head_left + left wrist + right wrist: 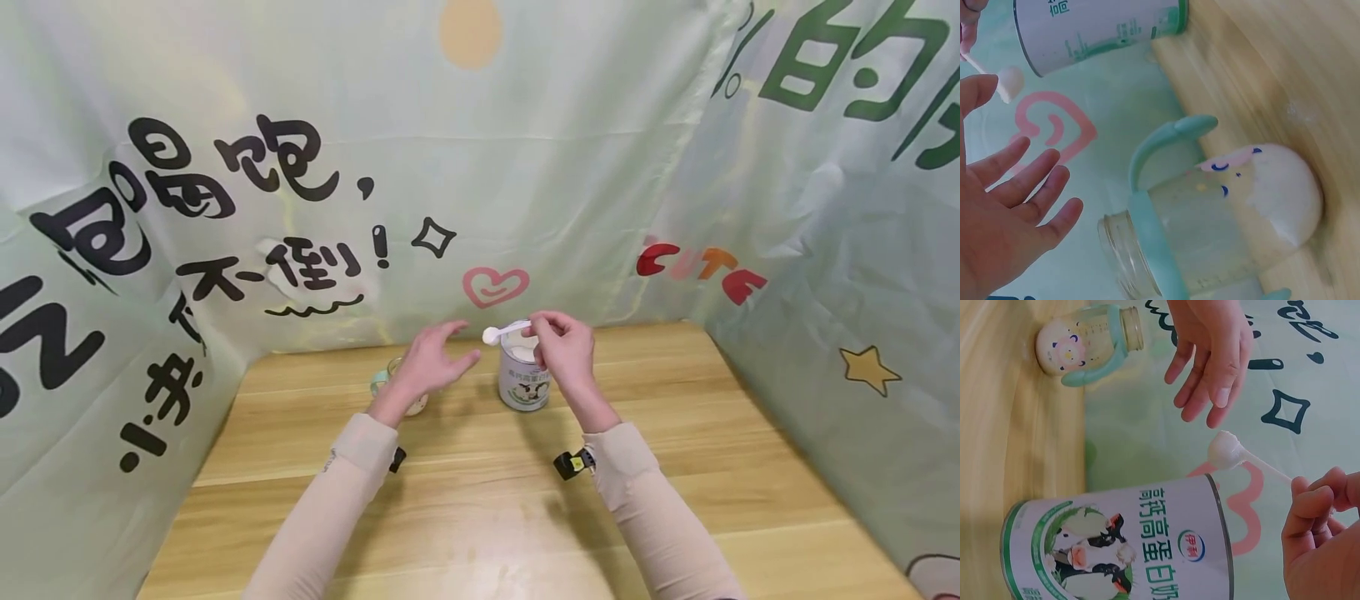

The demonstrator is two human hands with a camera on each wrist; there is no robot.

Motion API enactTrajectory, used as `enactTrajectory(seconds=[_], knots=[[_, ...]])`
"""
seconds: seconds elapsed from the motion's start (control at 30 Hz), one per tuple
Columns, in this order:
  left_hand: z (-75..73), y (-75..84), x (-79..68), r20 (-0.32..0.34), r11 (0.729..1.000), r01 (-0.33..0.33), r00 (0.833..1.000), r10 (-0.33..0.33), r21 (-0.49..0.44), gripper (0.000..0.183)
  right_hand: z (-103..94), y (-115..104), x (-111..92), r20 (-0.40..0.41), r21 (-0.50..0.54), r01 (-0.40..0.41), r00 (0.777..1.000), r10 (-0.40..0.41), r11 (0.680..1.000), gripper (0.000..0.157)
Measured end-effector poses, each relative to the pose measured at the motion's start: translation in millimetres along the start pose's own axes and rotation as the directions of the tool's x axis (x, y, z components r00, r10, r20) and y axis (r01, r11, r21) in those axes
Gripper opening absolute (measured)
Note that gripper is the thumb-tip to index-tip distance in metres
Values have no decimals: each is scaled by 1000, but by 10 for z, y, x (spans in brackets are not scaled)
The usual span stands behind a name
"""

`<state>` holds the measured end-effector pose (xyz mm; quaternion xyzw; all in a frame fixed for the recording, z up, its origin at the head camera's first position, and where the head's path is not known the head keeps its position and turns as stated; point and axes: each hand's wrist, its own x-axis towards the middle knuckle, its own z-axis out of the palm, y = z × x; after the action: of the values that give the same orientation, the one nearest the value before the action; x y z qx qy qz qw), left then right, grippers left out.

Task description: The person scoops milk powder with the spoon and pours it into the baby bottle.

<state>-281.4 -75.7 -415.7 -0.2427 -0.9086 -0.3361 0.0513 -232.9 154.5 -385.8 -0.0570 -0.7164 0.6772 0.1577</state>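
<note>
My right hand (566,348) pinches the thin handle of a white measuring scoop (1225,450). White powder fills the scoop's bowl, which is above and just left of the milk powder can (524,385). That can is white and green with a cow picture, stands upright and is uncovered. My left hand (433,360) hovers empty, fingers spread, left of the scoop. Behind it, partly hidden in the head view, a clear baby bottle (1204,212) with mint-green handles stands uncapped on the table. Whitish contents show in the bottle's lower part.
A wooden table (480,517) carries the can and bottle. Pale printed cloth (570,192) hangs behind it and along both sides, close to the table's back edge. A dark camera (573,463) is strapped to the right wrist.
</note>
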Motion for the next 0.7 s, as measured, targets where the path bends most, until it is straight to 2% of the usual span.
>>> enactTrajectory(seconds=[0.2,0.7], knots=[[-37,-106,-58,-14,1000,9,1000,-9,12,71,80,0,-16,20,16,-10,1000,9,1000,22],[-118,-315,-195,-36,1000,7,999,-6,30,70,296,20,-43,57,64,44,997,-48,997,19]])
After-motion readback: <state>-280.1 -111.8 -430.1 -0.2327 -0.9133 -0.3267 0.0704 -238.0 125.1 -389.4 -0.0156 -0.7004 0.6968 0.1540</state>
